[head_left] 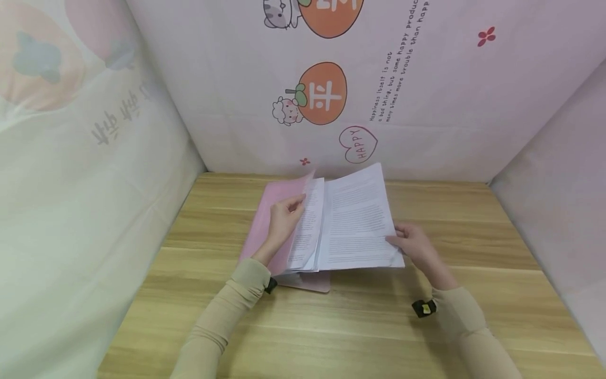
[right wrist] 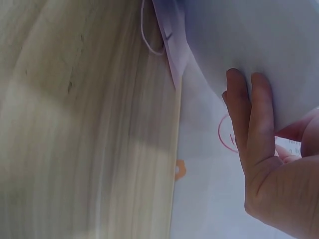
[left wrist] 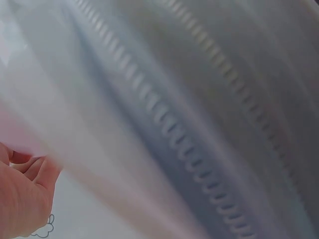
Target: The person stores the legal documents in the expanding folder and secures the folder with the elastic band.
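A pink folder (head_left: pixel 267 210) lies open on the wooden table, with printed sheets (head_left: pixel 357 223) spread out to its right. My left hand (head_left: pixel 284 218) pinches the raised edge of the pink cover, beside the left-hand pages. With the thumb on top and fingers beneath, my right hand (head_left: pixel 416 247) grips the right edge of the sheets, which are lifted off the table. Seen from the left wrist, the folder's inside (left wrist: pixel 114 149) is blurred and shows rows of small loops or holes. White paper (right wrist: pixel 279 55) covers part of the right wrist view.
The wooden table (head_left: pixel 360 331) meets a white printed cloth wall (head_left: pixel 416 142) at the back. More cloth hangs at the left (head_left: pixel 94 210) and right (head_left: pixel 558 173). A thin elastic-like loop (right wrist: pixel 143 30) hangs by the folder in the right wrist view.
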Tool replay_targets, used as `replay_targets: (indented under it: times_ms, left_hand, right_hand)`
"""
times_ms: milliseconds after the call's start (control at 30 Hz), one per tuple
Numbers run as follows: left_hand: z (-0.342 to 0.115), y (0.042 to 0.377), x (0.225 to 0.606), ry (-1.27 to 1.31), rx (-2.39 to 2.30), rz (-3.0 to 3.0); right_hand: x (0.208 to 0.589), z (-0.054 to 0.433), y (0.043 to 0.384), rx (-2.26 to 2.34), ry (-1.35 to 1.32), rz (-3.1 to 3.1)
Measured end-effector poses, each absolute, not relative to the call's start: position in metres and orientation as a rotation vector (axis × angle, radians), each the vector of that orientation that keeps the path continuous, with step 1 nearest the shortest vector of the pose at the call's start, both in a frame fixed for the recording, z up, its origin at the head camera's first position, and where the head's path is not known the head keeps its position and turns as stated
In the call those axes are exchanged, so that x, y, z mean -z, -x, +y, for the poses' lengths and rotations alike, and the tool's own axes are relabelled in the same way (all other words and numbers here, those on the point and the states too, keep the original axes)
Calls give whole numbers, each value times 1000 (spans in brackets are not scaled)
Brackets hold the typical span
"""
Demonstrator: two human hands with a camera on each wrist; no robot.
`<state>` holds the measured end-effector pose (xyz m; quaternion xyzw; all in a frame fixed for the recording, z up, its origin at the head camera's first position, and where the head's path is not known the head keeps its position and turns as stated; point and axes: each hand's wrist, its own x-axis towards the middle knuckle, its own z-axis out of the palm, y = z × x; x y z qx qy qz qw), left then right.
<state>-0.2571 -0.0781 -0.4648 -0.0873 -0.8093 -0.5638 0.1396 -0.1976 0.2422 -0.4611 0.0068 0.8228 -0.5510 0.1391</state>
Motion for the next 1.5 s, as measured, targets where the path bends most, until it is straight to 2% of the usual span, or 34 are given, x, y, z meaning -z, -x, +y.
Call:
replay_targets:
  times_ms: [500,1033,1500]
  left_hand:
    - [-78,258,467,259,1610,-2336]
    - [-78,258,468,261,1603,-2330]
    - [-76,260,470,258,1617,-2334]
  right_hand:
    - [464,235,194,1613,65,2377]
    - [447,234,198,1570,81,2446]
    - [448,234,196,1558,217,2440]
